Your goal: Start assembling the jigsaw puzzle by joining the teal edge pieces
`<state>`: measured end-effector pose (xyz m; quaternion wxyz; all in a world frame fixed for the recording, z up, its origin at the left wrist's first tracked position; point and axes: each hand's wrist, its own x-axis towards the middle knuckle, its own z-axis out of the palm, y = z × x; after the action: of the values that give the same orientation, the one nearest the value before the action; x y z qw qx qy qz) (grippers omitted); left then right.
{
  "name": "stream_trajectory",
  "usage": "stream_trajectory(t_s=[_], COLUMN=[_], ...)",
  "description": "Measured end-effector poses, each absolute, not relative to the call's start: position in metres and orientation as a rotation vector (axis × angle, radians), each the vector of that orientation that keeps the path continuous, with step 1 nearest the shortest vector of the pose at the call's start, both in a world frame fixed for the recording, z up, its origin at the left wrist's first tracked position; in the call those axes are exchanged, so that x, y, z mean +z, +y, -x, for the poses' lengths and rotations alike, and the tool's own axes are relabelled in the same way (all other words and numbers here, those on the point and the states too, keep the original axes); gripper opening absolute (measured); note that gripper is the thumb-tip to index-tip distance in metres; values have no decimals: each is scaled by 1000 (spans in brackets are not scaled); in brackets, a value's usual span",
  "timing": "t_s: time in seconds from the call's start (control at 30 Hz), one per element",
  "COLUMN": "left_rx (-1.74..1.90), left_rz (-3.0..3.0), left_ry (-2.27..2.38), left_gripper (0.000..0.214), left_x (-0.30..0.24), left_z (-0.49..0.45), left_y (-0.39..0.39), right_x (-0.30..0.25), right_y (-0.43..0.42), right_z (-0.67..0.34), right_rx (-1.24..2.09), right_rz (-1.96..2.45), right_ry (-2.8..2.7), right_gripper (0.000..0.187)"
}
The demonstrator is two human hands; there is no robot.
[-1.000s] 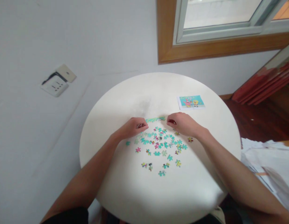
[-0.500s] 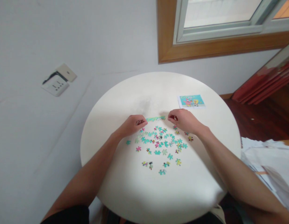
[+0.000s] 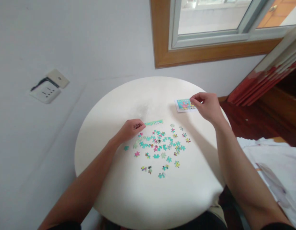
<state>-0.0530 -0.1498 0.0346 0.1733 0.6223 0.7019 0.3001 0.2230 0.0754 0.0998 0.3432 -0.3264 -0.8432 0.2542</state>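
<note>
My left hand [image 3: 134, 127] rests on the round table with curled fingers, the thumb and forefinger closed at the left end of a narrow strip of joined jigsaw pieces [image 3: 154, 122]. Loose jigsaw pieces [image 3: 156, 156] in turquoise, pink, yellow and pale green lie scattered below the strip. Raised over the far right of the table, my right hand [image 3: 207, 104] has its thumb and forefinger pinched together. Anything between those fingertips is too small to make out. Behind them lies a picture card [image 3: 182, 105] with cartoon figures, its right part covered by the hand.
The white table [image 3: 129, 191] stands against a wall with a socket [image 3: 45, 91]. A wood-framed window [image 3: 161, 59] is above its far side. Papers [image 3: 277, 163] are heaped at the right, and a red and white curtain [image 3: 249, 88] hangs beyond them.
My right hand has left the strip's right end and risen away to the right, over the picture card. Pale pieces now show where it was. My left hand stays at the strip.
</note>
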Motion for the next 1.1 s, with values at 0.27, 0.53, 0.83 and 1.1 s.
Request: stream_trajectory(t_s=[0.27,0.53,0.83,1.1], left_rx=[838,844,846,845], left_rz=[-1794,-1766,-1744,-1746], left_ry=[1995,2006,1995,2000], left_gripper=[27,27,27,27], left_x=[34,33,30,31], left_z=[54,53,53,53], left_y=[-149,-149,-148,-149], right_x=[81,41,31,21], right_y=[11,-66,-95,-88], right_z=[-261,-293,-304,-306], right_rx=[814,949,865,700], right_rz=[837,781,697,876], right_ry=[-2309,-2489,-2599,-2505], right_gripper=[18,25,29,32])
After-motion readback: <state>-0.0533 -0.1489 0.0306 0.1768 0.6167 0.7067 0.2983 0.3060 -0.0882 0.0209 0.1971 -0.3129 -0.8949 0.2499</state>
